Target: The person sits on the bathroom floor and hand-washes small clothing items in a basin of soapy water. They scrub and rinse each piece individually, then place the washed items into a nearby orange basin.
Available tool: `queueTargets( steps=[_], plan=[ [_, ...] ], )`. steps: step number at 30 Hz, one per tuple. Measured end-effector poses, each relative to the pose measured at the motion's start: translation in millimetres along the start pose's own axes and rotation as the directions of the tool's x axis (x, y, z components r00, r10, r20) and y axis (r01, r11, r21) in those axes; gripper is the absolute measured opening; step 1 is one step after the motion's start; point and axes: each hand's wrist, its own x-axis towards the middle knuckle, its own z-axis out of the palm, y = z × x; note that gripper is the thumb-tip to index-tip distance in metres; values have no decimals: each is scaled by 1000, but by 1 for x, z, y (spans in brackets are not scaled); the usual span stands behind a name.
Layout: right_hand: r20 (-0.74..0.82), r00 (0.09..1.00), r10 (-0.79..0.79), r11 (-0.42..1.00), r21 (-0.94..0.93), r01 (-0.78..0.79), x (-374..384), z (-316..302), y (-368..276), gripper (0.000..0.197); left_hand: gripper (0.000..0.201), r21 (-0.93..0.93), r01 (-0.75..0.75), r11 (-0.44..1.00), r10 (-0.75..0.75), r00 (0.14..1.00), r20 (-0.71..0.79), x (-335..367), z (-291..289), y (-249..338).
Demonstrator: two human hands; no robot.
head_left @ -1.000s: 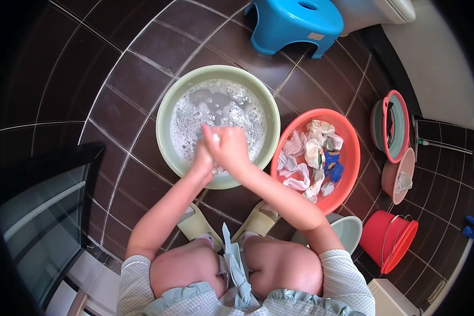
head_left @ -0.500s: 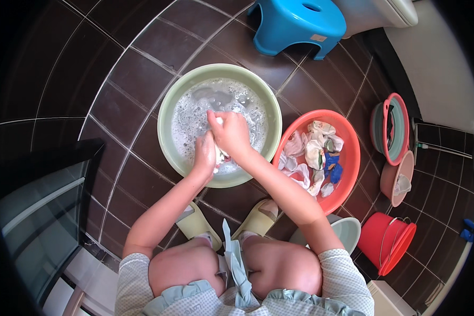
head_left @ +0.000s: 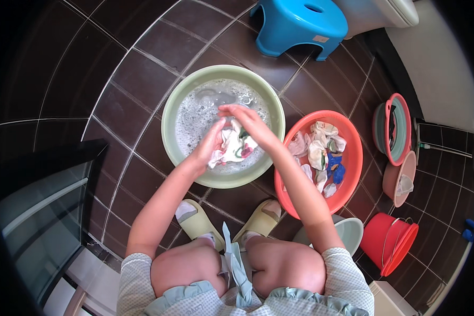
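A pale green basin (head_left: 169, 118) of sudsy water stands on the floor in front of me. Over the water, a wet white cloth (head_left: 236, 147) with red and green print lies bunched between my hands. My left hand (head_left: 210, 143) holds its left side, fingers pointing up and forward. Above the cloth's far right side, my right hand (head_left: 252, 122) has its fingers stretched out flat; its palm and thumb are mostly hidden. The cloth's exact garment kind does not show.
Right of the green basin stands an orange-red basin (head_left: 356, 163) with several wet garments (head_left: 319, 150). A blue stool (head_left: 300, 26) is at the far side. Further right are a red bucket (head_left: 384, 239), a folding basin (head_left: 400, 129) and a pink basin (head_left: 392, 181). A grey-green basin (head_left: 350, 234) is beside my right arm.
My hands were clasped tightly around the cloth; now they have parted and the fingers have straightened. The cloth has spread out and more of its print shows.
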Motion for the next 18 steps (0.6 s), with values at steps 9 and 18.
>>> queueTargets(
  steps=[9, 18],
  plan=[
    [197, 850, 489, 855, -302, -422, -21, -14, -45, 24, 32, 267, -34, 963, -28, 974, 226, -3, -46, 8],
    [74, 862, 502, 835, 221, -505, -19, -14, -40, 31, 35, 139, -132, 982, 118, 988, 104, 9, -59, -12]
  ],
)
